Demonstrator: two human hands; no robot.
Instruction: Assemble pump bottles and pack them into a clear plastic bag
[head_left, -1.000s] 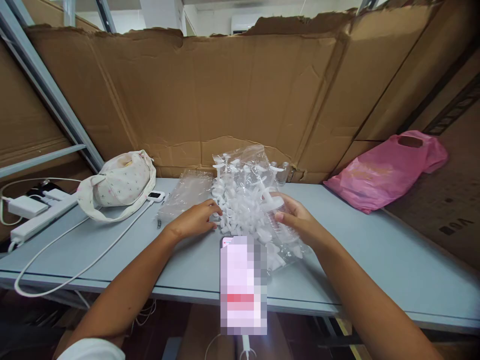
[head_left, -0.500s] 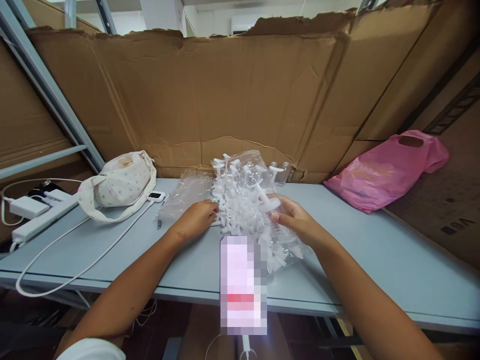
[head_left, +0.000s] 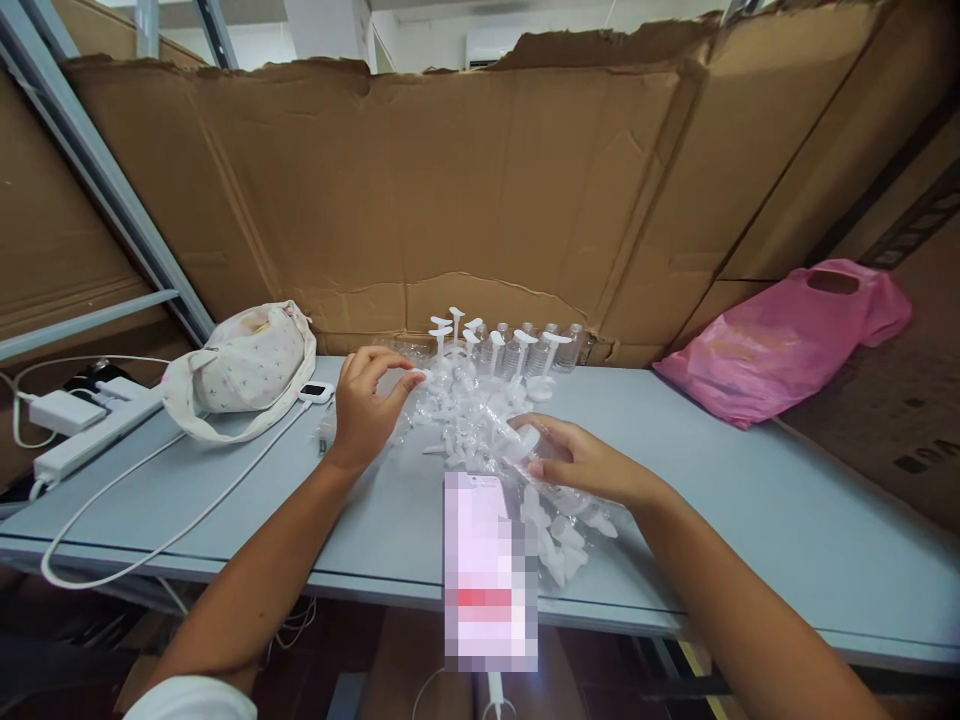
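Note:
A heap of white plastic pump heads (head_left: 457,440), in and around a crumpled clear plastic bag (head_left: 480,405), lies in the middle of the table. At its left side is my left hand (head_left: 373,400), thumb and fingertips pinched at the bag's edge. My right hand (head_left: 581,458) curls in from the right, its thumb and fingers around a white pump head (head_left: 525,442) with a round collar; the bag's film is bunched against it. Several pump heads with long spouts (head_left: 519,345) stand up behind the heap, near a row of clear bottles (head_left: 571,345).
A pixelated phone (head_left: 480,560) with a cable is at the table's front edge. To the left are a floral cloth bag (head_left: 251,365), a small white device (head_left: 315,392) and a power strip (head_left: 97,435). A pink plastic bag (head_left: 765,350) lies right; cardboard (head_left: 450,190) walls the back.
The clear bag has sunk, uncovering pump heads and bottles behind. My left hand has moved up to the bag's edge. My right hand has come slightly lower and left with the pump head.

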